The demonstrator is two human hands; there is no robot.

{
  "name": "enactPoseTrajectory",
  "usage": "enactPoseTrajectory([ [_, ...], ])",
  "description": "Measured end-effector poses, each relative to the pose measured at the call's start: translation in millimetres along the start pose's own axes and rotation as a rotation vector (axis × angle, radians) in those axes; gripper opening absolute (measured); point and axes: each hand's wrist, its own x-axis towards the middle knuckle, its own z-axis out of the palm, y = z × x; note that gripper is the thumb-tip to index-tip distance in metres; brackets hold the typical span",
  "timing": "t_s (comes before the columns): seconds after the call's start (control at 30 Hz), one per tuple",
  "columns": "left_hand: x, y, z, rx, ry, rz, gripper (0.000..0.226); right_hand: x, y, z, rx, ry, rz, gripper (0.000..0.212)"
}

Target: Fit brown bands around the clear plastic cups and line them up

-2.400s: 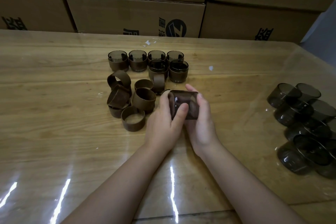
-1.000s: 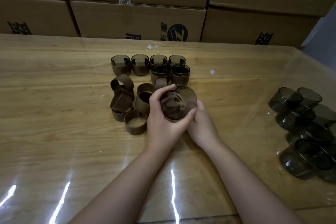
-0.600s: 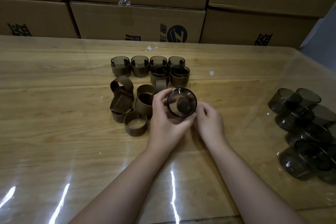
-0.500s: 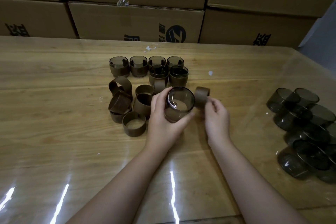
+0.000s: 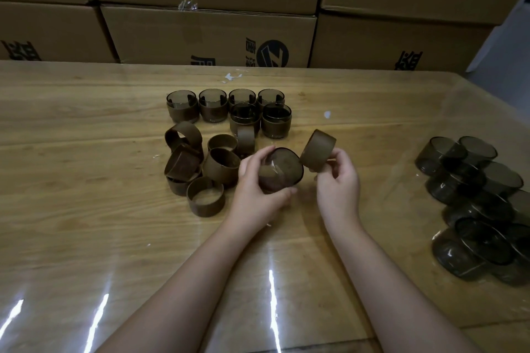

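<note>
- The left hand gripped a clear cup above the table, fingers curled round its wall.
- The right hand pinched a brown band between thumb and fingers, just beside the cup.
- Six banded cups stood in two rows beyond the hands.
- Loose bands lay heaped beside the left hand.
- Bare cups lay piled at the table's right side.
</note>
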Motion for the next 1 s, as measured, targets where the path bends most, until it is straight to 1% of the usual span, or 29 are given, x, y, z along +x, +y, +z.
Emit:
enactPoseTrajectory([
  [0.07,1,-2,0,0.005,0.0,-0.008,0.074,-1,-2,-2,-0.034,-0.004,-0.118,0.038],
  [0.13,1,-4,0,0.039,-0.008,-0.006,0.074,-1,-3,-4,-0.094,-0.02,-0.229,0.033],
  [0.27,2,-4,0,0.074,-0.022,-0.021,0.073,4,0,-12,-0.227,-0.027,-0.356,0.031],
  [0.37,0,1,0,-0.075,-0.039,-0.069,0.066,4,-2,-17,-0.356,-0.015,-0.488,0.019],
  [0.43,-2,5,1,-0.197,-0.022,-0.082,0.053,1,-6,-15,-0.44,0.003,-0.572,0.017],
  [0.47,-3,6,2,-0.213,-0.008,-0.08,0.05,-2,-7,-14,-0.464,0.004,-0.602,0.016],
  [0.53,-4,7,3,-0.181,-0.003,-0.077,0.061,-6,-10,-11,-0.475,-0.004,-0.627,0.015],
  [0.6,-5,6,3,-0.098,-0.011,-0.064,0.074,-9,-12,-9,-0.483,0.002,-0.631,0.014],
  [0.67,-5,6,3,-0.033,-0.013,-0.053,0.075,-8,-11,-9,-0.491,0.003,-0.637,0.017],
  [0.73,-5,6,3,-0.049,-0.009,-0.069,0.082,-8,-8,-8,-0.46,-0.027,-0.642,0.02],
  [0.77,-4,6,3,-0.066,-0.008,-0.081,0.084,-8,-7,-7,-0.41,-0.055,-0.612,0.018],
  [0.83,-4,6,3,-0.069,-0.008,-0.085,0.081,-7,-4,-6,-0.265,-0.103,-0.479,0.006],
  [0.87,-4,5,2,-0.068,-0.009,-0.083,0.078,-7,-4,-5,-0.194,-0.102,-0.401,0.007],
  [0.93,-4,5,3,-0.083,-0.008,-0.083,0.078,-6,-4,-5,-0.058,-0.117,-0.267,0.021],
  [1.0,-5,5,3,-0.09,-0.005,-0.082,0.08,-4,-6,-5,0.059,-0.222,-0.11,0.032],
])
